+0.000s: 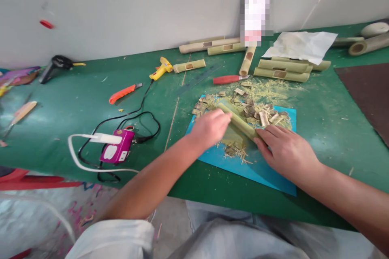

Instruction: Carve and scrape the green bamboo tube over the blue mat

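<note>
A pale green bamboo tube (240, 122) lies slantwise over a blue sheet (217, 163), its far end toward the upper left. My left hand (210, 126) is closed at the tube's far part, with the fingertips mostly hidden. At the near end, my right hand (284, 149) has its fingers closed on the tube. Small cut bamboo pieces (249, 109) and yellowish shavings surround the tube. Beyond them lies a red-handled knife (226, 79).
Bamboo tubes with cut openings (281, 73) lie at the back, some partly under white paper (299, 46). Leftward are an orange cutter (124, 93), a yellow glue gun (161, 68) and a purple power adapter (117, 146) with looping cords. A dark mat (364, 93) lies at right.
</note>
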`<state>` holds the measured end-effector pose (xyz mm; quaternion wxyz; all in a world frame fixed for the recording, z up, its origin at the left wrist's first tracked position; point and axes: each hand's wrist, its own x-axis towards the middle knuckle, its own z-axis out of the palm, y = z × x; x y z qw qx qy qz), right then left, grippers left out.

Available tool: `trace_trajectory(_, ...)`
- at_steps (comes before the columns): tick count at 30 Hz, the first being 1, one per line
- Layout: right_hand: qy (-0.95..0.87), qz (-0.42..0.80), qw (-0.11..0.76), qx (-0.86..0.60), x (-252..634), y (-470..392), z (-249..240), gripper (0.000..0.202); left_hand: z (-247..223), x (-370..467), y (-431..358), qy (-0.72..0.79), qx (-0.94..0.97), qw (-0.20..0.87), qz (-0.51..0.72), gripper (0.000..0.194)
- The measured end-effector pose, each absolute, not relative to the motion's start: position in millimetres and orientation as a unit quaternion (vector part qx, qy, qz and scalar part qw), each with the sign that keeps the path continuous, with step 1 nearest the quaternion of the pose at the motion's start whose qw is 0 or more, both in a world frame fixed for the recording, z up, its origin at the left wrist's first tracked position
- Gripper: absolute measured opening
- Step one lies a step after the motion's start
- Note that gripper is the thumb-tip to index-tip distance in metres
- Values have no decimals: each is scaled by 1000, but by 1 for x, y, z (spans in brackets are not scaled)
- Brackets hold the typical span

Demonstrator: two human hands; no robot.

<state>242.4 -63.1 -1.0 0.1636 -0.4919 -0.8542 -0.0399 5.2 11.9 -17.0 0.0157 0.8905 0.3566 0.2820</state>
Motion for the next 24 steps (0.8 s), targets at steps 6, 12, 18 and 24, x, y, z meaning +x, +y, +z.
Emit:
trace_trajectory(6,-853,-51,166,-491,242,-63,-1,27,-17,6,12,368,880,-3,300,25)
trace_trajectory(12,-853,-40,150,-498,242,-63,-1,29,-17,6,8,357,888,19,289,25)
trace_trajectory(18,-857,-39,149,-493,241,-65,0,26,-15,12,1,326,913,27,245,27)
trace_trajectory(24,-860,-56,159,-481,240,-66,0,27,-14,18,-10,328,913,12,241,29)
